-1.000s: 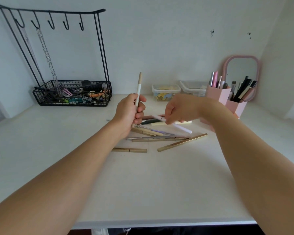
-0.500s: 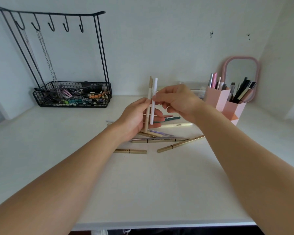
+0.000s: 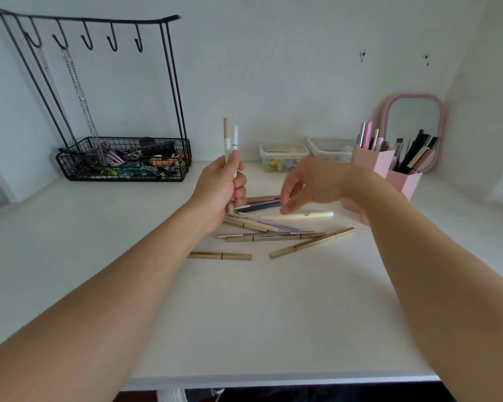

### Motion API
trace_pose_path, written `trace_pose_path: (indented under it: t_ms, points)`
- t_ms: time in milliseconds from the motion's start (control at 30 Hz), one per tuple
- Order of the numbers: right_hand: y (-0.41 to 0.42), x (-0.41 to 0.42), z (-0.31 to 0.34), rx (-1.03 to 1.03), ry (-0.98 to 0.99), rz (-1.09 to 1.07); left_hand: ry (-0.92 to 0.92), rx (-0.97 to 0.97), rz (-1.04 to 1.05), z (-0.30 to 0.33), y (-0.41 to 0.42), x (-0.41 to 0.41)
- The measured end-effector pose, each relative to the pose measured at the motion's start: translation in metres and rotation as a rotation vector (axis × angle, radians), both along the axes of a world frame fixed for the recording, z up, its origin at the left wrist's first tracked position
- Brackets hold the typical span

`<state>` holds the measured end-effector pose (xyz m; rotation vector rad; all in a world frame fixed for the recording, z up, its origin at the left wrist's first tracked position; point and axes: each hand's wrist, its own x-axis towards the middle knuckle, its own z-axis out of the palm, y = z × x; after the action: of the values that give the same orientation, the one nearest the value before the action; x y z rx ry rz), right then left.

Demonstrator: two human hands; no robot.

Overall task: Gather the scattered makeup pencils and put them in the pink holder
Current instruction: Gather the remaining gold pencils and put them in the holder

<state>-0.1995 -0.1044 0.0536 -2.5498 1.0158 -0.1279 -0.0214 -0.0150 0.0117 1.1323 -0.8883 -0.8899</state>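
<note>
— Back left of the white desk (image 3: 70, 285)?
— One black wire rack (image 3: 122, 159), hooks above, chain (image 3: 80, 94) hung, clutter in its basket.
— Against the wall?
— Two clear lidded tubs (image 3: 283, 156), side by side; one pink-framed mirror (image 3: 413, 117), upright.

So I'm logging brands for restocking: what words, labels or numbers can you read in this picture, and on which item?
Nothing reads clearly.
Pale yellow pencil: small dark print near its right end, too small to read.
Gold pencil nearest the camera: faint dark lettering along the barrel, blurred.
White pencil in the left hand: a dark ring only, no text.
Pink holder: no visible label.
</note>
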Motion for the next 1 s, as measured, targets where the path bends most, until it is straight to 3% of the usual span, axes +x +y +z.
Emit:
trace_pose_path:
  t_ms: [100,333,467,633,800,1000]
  points:
    - [0.004,-0.003,-0.002,-0.002,0.157,0.018,0.002,0.007,0.028,-0.002,-0.002,0.001]
    - [0.000,-0.003,-0.005,-0.034,0.162,0.029,-0.007,0.058,0.058,-0.002,-0.004,0.004]
    - [-0.007,-0.001,-0.001,0.080,-0.148,-0.067,0.019,0.090,0.036,-0.001,-0.002,0.004]
    - [0.007,0.012,0.003,0.510,-0.685,-0.009,0.063,0.086,-0.065,0.000,-0.001,-0.002]
    - [0.018,0.023,0.000,0.643,-0.842,0.031,0.002,0.054,-0.139,0.001,0.002,-0.011]
    - [0.024,0.033,-0.009,0.574,-0.920,-0.094,-0.157,-0.009,-0.075,-0.002,0.003,-0.017]
